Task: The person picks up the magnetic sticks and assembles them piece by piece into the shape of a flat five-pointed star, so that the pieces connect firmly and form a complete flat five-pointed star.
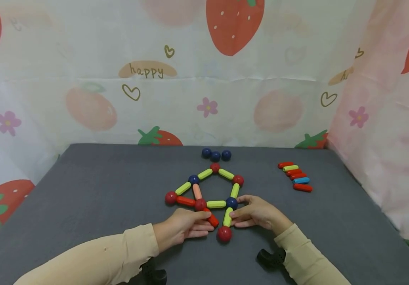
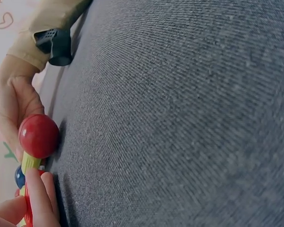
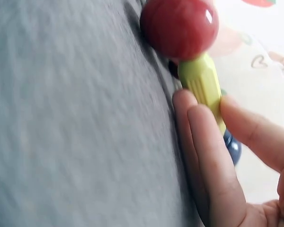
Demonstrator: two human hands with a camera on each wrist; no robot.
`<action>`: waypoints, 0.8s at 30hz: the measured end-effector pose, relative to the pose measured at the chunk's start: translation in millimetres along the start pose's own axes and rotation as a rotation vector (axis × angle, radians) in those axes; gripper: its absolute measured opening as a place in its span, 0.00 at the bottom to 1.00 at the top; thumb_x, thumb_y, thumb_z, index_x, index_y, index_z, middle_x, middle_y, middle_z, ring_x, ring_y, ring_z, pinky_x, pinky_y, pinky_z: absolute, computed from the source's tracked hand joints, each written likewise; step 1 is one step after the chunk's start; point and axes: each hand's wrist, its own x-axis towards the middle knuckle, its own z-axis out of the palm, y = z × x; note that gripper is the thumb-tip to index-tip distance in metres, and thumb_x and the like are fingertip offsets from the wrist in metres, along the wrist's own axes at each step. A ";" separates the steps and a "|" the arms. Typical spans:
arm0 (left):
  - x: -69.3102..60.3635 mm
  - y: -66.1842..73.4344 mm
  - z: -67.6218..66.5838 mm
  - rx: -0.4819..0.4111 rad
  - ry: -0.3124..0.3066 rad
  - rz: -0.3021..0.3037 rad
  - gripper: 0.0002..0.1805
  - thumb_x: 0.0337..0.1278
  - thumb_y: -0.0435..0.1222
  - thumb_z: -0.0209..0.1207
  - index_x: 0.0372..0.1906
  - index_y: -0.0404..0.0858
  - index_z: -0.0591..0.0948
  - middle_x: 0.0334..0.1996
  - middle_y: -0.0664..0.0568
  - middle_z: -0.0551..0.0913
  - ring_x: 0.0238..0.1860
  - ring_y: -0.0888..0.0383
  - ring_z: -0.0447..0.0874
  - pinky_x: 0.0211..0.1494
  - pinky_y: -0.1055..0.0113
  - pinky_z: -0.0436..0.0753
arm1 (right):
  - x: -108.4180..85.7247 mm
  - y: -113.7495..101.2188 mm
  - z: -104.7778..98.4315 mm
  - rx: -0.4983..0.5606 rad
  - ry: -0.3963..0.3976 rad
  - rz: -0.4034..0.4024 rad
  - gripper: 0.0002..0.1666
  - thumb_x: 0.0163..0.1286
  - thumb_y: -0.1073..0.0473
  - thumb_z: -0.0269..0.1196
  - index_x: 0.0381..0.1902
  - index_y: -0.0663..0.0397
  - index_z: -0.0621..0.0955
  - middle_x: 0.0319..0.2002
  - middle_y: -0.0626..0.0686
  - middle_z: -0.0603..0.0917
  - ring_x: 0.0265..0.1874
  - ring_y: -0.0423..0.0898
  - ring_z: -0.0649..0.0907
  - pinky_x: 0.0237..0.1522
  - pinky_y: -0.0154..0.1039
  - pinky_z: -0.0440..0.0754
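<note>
My left hand (image 1: 184, 226) pinches a red magnetic stick (image 1: 212, 219) between thumb and fingers. The stick's upper end meets a red ball (image 1: 200, 204); its lower end lies close beside another red ball (image 1: 224, 234). With the right hand (image 1: 259, 213), I pinch a yellow-green stick (image 3: 202, 87) that joins this lower ball to a navy ball (image 1: 231, 203). Both sticks belong to a flat figure of balls and sticks, with a pentagon and a triangle sharing a pink stick (image 1: 197, 191). In the left wrist view, fingers partly cover the red stick.
Several loose sticks (image 1: 302, 187), red, yellow-green and blue, lie in a slanting row at the right. Behind the figure, navy balls (image 1: 226, 154) sit near the back edge of the grey table (image 1: 101, 186). A printed curtain (image 1: 233, 87) hangs behind.
</note>
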 end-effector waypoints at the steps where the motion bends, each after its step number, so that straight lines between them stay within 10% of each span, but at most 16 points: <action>1: 0.1 0.5 -0.2 0.002 0.001 -0.001 0.18 0.64 0.38 0.63 0.53 0.30 0.82 0.32 0.46 0.90 0.33 0.57 0.91 0.42 0.63 0.89 | 0.3 0.0 1.0 0.001 0.004 -0.005 0.41 0.69 0.66 0.64 0.71 0.66 0.54 0.36 0.54 0.88 0.33 0.44 0.89 0.39 0.37 0.88; 24: -0.6 1.6 -3.1 0.000 -0.021 -0.028 0.16 0.64 0.37 0.64 0.52 0.31 0.83 0.29 0.48 0.90 0.30 0.58 0.91 0.39 0.65 0.89 | 0.7 1.7 3.6 0.020 0.014 -0.022 0.40 0.70 0.66 0.63 0.71 0.66 0.54 0.36 0.54 0.87 0.33 0.43 0.89 0.39 0.36 0.88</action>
